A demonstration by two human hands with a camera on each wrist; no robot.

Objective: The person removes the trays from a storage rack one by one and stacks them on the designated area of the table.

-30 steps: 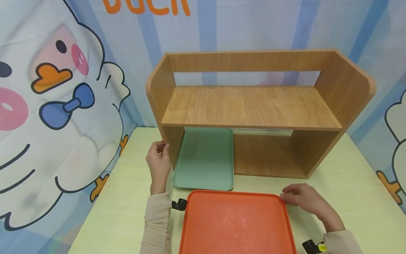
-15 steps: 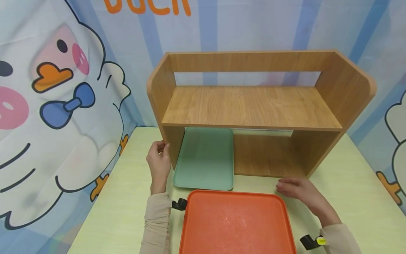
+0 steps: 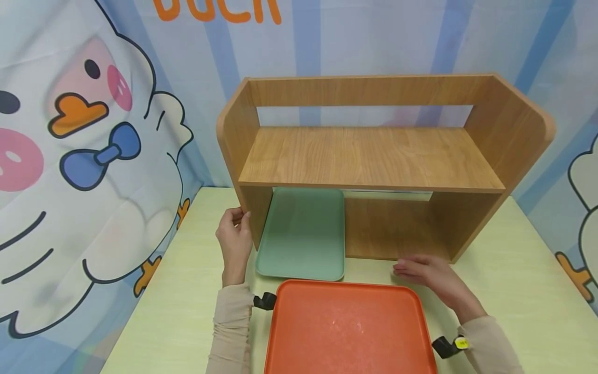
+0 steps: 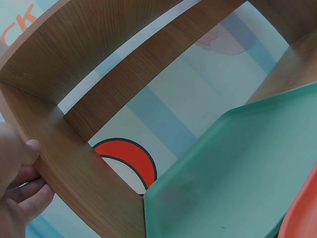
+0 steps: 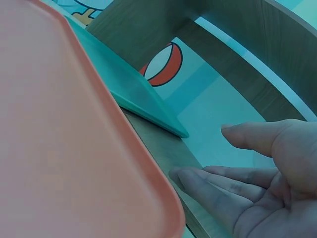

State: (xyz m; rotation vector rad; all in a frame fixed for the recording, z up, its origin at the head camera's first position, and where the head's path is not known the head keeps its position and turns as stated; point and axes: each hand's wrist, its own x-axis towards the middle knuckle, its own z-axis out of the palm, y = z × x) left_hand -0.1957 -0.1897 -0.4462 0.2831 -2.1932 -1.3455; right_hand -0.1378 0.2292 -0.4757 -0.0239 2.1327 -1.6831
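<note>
A two-tier wooden desktop shelf (image 3: 369, 158) stands at the back of the table. My left hand (image 3: 234, 240) pinches the front edge of its left side panel, thumb toward the front edge and fingers on the outer face. In the lower compartment, against that panel, lies a green tray (image 3: 303, 236) whose near end juts out past the shelf. An orange tray (image 3: 348, 327) lies in front of it, cut off by the bottom of the head view. My right hand (image 3: 434, 278) hovers beyond the orange tray's far right corner, fingers extended and thumb apart, holding nothing.
The pale yellow table (image 3: 159, 311) extends on both sides of the shelf. Behind it hangs a curtain (image 3: 369, 41) with a cartoon duck. Bare wood floor (image 3: 392, 228) shows in the lower compartment to the right of the green tray.
My right hand has let go of the orange tray's right corner and moved left and farther back, toward the shelf front. The left hand, both trays and the shelf look unmoved.
</note>
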